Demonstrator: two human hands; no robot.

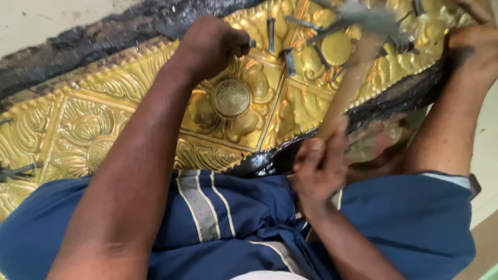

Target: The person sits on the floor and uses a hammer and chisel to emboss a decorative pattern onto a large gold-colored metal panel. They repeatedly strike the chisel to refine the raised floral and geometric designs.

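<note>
Gripping a small dark steel punch (252,44) in clenched fingers, left hand (210,46) planted on the embossed brass sheet (155,98), tip set just above the round cross-hatched boss (231,97). Glinting gold, hammered into raised petals, scrolls and ribbed borders; two flower medallions plainly visible, a third smooth dome (336,48) further up. Bedded on a rough, lumpy black pitch slab (78,44), crusted along the upper and lower edges. Wrapped around a pale wooden handle, right hand (319,168) closed tight on the hammer (358,46), metal head blurred over the sheet. Scattered near the dome, about five more slim steel punches (271,33), exact count unclear through the blur. Folded below, blue cloth (233,218) with pale stripes; bare foot (474,52) pressed on the slab's right end.
</note>
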